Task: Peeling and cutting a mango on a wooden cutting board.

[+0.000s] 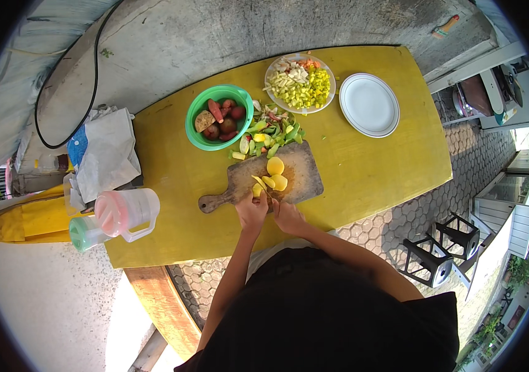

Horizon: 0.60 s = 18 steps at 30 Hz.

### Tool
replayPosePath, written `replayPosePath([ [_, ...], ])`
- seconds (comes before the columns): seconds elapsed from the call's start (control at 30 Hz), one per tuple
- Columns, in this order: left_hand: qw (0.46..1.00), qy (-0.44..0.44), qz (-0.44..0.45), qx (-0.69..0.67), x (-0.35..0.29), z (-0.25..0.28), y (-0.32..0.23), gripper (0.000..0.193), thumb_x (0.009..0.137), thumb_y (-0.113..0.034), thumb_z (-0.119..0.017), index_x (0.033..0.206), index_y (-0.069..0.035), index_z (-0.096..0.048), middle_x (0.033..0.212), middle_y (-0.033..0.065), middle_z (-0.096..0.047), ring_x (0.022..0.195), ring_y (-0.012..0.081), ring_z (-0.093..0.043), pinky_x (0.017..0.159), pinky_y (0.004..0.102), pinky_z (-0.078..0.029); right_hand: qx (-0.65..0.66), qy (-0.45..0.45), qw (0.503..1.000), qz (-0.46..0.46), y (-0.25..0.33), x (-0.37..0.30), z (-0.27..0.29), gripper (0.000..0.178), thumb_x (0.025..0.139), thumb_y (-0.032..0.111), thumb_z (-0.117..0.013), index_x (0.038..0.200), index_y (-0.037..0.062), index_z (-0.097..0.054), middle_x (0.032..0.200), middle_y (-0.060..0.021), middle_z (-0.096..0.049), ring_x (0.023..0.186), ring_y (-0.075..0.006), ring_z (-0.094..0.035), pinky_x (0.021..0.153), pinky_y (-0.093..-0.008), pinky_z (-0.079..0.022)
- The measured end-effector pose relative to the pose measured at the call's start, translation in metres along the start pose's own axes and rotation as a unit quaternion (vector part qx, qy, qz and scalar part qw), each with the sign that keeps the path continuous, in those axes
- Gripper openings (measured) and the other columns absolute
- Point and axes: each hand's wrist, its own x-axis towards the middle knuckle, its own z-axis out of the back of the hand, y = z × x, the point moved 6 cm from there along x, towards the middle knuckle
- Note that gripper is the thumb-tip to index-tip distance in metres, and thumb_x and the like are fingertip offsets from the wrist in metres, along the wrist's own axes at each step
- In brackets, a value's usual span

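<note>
Cutting board near the table's front edge, dishes behind it

The cutting board (264, 180) on the table (370, 167) carries potato pieces (274, 175); both hands meet at its front edge. Behind lie vegetable scraps (271, 133), a bowl (197, 133) behind-left, two plates (368, 104) at the far edge, pitchers (125, 214) at the left corner.

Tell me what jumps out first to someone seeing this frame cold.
The bright yellow table fills the middle, with both hands, left hand and right hand, meeting at the near edge of a wooden cutting board over yellow potato pieces. Behind the board sit a green bowl of potatoes, a plate of chopped vegetables and an empty white plate.
</note>
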Motion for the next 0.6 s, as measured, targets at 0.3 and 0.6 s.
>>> replayPosePath([
  [0.3,0.999,0.033,-0.019,-0.032,0.006,0.014,0.008,0.023,0.073,-0.017,-0.068,0.082,0.003,-0.063,0.068,0.0165,-0.062,0.056,0.0231,-0.064,0.051,0.0302,-0.050,0.020,-0.038,0.998,0.036,-0.042,0.018,-0.006,0.053,0.092,0.042,-0.036,0.074,-0.0025,-0.060,0.076,-0.0302,-0.058,0.074,-0.0469,-0.057,0.067,-0.0542,-0.045],
  [0.6,0.975,0.171,-0.090,0.109,0.014,0.009,-0.015,0.026,0.072,-0.006,-0.061,0.097,0.001,-0.060,0.095,0.0169,-0.058,0.083,0.0339,-0.059,0.069,0.0383,-0.049,-0.083,-0.026,0.989,0.117,0.011,-0.021,0.042,0.049,0.093,0.041,-0.035,0.076,0.0014,-0.060,0.069,-0.0234,-0.060,0.066,-0.0420,-0.059,0.063,-0.0488,-0.048],
])
